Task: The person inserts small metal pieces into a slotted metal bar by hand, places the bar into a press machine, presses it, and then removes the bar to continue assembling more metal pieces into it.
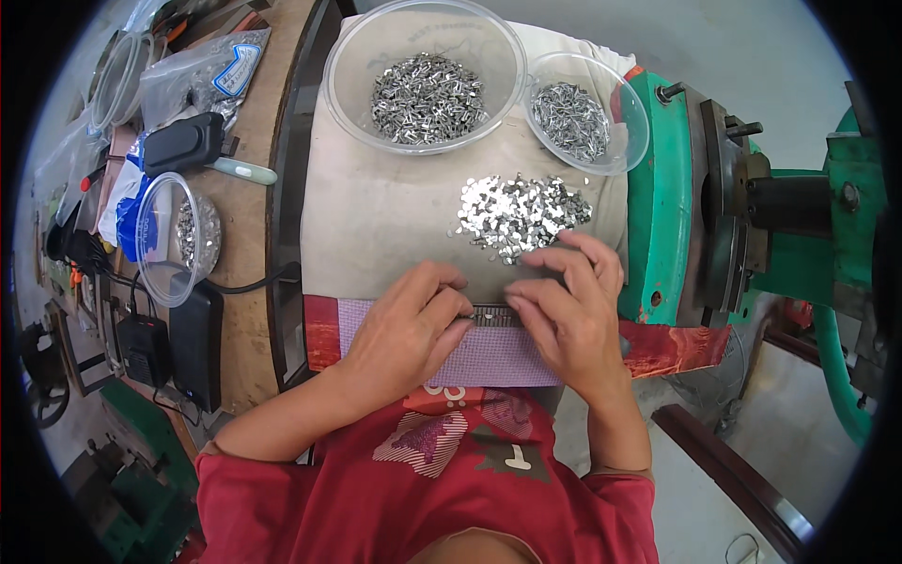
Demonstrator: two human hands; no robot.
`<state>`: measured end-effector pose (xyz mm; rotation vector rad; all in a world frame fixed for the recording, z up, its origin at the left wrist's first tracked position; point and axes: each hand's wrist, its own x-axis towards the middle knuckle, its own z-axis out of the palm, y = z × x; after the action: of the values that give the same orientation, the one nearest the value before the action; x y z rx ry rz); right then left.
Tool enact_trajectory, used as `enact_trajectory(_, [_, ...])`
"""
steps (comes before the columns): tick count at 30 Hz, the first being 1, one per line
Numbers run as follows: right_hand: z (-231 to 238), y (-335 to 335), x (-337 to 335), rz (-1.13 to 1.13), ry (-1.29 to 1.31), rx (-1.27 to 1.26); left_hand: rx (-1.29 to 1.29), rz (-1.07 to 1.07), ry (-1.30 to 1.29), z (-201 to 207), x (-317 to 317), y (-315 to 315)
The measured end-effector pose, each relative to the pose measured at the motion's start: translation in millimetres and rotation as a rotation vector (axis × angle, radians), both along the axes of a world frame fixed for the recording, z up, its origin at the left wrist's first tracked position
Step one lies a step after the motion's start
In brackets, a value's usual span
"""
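A short metal strip with a row of narrow slots [494, 317] lies on a lilac woven mat [489, 357] close in front of me. My left hand [411, 324] is closed at the strip's left end, thumb and index finger gripping it there. Over the strip's right end is my right hand [575, 320], its thumb and index tips pinched together; anything between them is too small to make out. Its other fingers curl toward a loose pile of small shiny metal pieces [517, 209] just beyond, on a beige cloth [376, 216].
Behind the pile stand a large clear tub [338, 94] and a smaller one [639, 132], both holding small metal parts. Green machinery [653, 216] borders the right side. On the wooden bench at left are a tipped clear container [150, 235], a black case [195, 343] and a plastic bag [178, 80].
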<state>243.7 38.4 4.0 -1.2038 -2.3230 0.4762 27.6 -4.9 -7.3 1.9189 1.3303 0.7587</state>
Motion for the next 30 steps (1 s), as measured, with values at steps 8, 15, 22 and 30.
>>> enact_trajectory(8, [-9, 35, -20, 0.067, -0.067, 0.106, 0.062, -0.007, 0.030, -4, 3, 0])
enact_trajectory(15, [-6, 37, -25, 0.102, -0.102, 0.108, 0.129, -0.033, 0.084, 0, 10, 6])
enact_trajectory(22, [-13, 33, -19, 0.107, -0.026, 0.078, 0.213, -0.081, 0.136, -2, 12, 7])
enact_trajectory(30, [-7, 27, -10, 0.078, 0.028, 0.065, 0.238, -0.066, 0.173, 2, 17, 8])
